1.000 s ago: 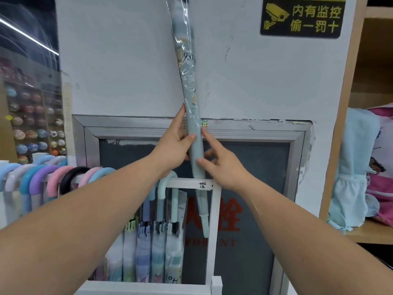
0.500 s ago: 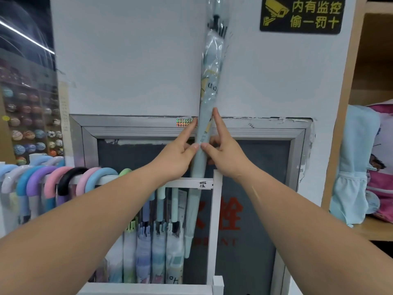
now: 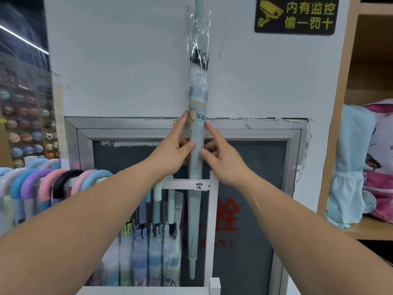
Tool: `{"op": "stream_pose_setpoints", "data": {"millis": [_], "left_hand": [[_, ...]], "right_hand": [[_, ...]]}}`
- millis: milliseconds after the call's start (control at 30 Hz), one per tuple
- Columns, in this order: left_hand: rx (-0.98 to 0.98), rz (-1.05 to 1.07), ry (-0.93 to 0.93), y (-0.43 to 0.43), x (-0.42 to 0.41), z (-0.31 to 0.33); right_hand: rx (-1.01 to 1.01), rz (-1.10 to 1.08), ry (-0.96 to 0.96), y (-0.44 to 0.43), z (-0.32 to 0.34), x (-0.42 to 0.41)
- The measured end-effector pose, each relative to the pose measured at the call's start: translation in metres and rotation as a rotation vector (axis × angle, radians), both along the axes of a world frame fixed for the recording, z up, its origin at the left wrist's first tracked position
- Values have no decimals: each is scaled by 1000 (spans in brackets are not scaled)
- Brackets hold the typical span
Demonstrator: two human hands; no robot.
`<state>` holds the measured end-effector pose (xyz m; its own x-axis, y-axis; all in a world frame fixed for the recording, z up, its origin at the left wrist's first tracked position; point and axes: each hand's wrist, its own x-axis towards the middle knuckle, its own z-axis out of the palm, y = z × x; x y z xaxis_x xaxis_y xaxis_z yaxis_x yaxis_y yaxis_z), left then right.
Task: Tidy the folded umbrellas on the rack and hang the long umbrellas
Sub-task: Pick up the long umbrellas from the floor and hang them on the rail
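Both hands are closed on one umbrella (image 3: 197, 96) at mid-height. The left hand (image 3: 174, 152) pinches it from its left side, thumb on the front and forefinger laid up along it. The right hand (image 3: 223, 162) mirrors this from the other side, and the two thumbs are almost level. The umbrella is long, pale blue and wrapped in a clear sleeve (image 3: 205, 28). It stands nearly upright against the wall. Its shaft passes behind the white rail (image 3: 180, 185) and its tip points down, just beside the post (image 3: 213, 220). The handle is out of view above the top edge, so which way its hook faces cannot be told.

The step looks to be lowering it until the hook catches the rail. To do that well, keep the shaft plumb in the narrow gap between the post and the hung umbrellas (image 3: 157, 241). Turn the hook toward the rail before it arrives. Grip through to the cloth, since the loose sleeve may slide. Let go only once the rail takes the weight.

Further left, a row of coloured handles (image 3: 63, 182) already hooks over the rail. A bag (image 3: 348, 162) sits on the shelf (image 3: 361, 231) to the right.
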<state>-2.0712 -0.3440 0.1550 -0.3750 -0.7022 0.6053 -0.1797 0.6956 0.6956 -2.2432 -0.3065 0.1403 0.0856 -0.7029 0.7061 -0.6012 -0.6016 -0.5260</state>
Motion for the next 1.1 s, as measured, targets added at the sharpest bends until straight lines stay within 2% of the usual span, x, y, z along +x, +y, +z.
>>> {"op": "stream_pose_setpoints", "data": {"millis": [133,367,433,533,767,933,1100], "left_hand": [[32,9,-174,3,4,-7],[69,90,-360,6,10,-5],[53,117,-326,6,9,-6],[-7,123,-142,-2,7,-2],[0,43,158,-7,3,13],[41,-12,192,-10,5,6],[47,-31,-4,-9,9,2]], "right_hand": [[-42,-15,-121,-4,23,4],[44,14,-105,-8,19,8],[54,46,-116,-8,14,7],[102,104,-138,-6,6,5],[139,70,57,0,-11,5],[165,85,42,-1,-12,-3],[10,8,-255,4,25,0]]}}
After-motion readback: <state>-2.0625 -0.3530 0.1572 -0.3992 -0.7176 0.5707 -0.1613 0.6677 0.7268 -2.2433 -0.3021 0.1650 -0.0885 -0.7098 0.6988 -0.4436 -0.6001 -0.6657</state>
